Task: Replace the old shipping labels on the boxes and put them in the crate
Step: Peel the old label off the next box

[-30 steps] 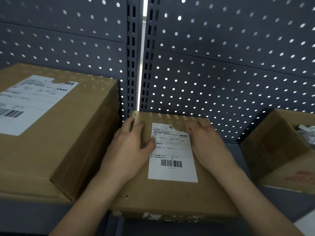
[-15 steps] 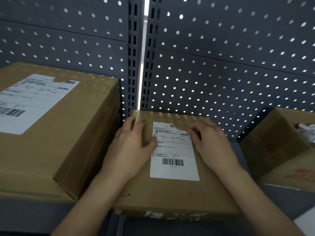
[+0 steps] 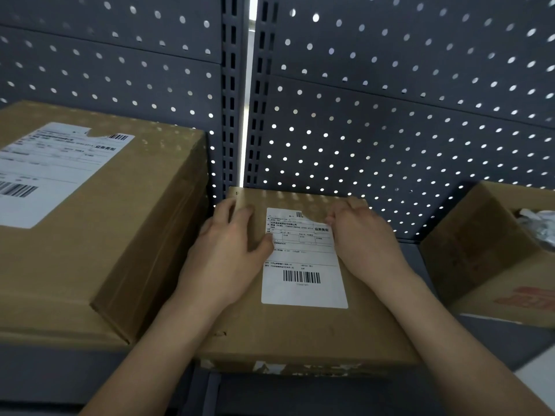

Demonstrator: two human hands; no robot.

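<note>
A dark grey perforated back panel (image 3: pixel 390 115) filled the upper part of the view, split by a slotted upright with a bright slit of light between its two halves. On the grey shelf (image 3: pixel 495 340) below it, the biggest item was a tall cardboard box (image 3: pixel 144 235) at the left, carrying a white shipping label (image 3: pixel 51 175) with a torn notch in its top edge and a barcode near the left border.

Just beside it, in the middle, lay a lower, flatter cardboard box (image 3: pixel 300 331) with scuffed white patches along its front edge. At the far right, apart from it, stood an open brown box (image 3: pixel 486 250) with red print on its side and something crumpled and whitish (image 3: pixel 537 226) inside.

The old label (image 3: pixel 303 265) was stuck on top of the middle box, its top edge torn and a barcode low on it.

The left hand (image 3: pixel 228 253) lay flat and spread on the box top, its thumb (image 3: pixel 267 243) touching the label's left edge. The right hand (image 3: pixel 366 244) had its fingers bent, tips at the label's upper right corner; whether they had hold of the paper could not be told.
</note>
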